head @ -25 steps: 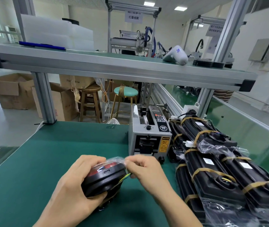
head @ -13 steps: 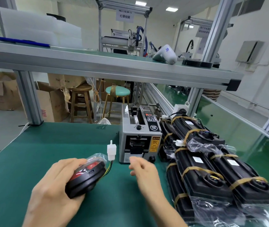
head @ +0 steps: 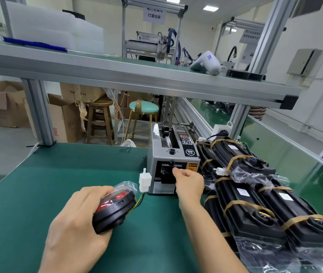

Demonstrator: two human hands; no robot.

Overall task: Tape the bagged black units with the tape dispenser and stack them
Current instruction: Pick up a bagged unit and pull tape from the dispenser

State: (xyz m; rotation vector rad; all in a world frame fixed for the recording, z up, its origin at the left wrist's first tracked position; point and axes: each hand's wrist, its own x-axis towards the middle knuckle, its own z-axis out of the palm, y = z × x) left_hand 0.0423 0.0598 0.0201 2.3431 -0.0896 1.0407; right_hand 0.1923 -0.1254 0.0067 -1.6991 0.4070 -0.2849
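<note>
Right, readable text first: the tape dispenser (head: 173, 162) has a yellow "CAUTION" sticker beside its front slot, a round black badge on top with wording too small to make out, and a red-lit control panel; a cardboard box (head: 80, 94) behind the bench shows "75" and "CM"; the hanging sign (head: 154, 15) overhead carries Chinese characters, not legible enough to transcribe; white labels on the stacked units are unreadable. Left hand (head: 78, 227) wraps its fingers over a bagged black unit (head: 115, 208) with a red lens, held tilted just above the green mat (head: 48, 182), its clear bag loose at the top and a white connector (head: 144, 179) on coloured wires sticking up beside the dispenser. Right hand (head: 189, 181) has fingers curled, fingertips at the dispenser's front slot; whether it pinches tape I cannot tell. Just right of the dispenser lies a stack of taped units (head: 255, 203), black bodies in clear bags banded with tan tape, piled in layers. Bench is aluminium frame with an upper shelf (head: 137, 75) holding a white handheld device (head: 206, 63). Behind: a wooden stool (head: 98, 123), a teal-cushioned stool (head: 144, 108), white walls, ceiling lights, green floor
</note>
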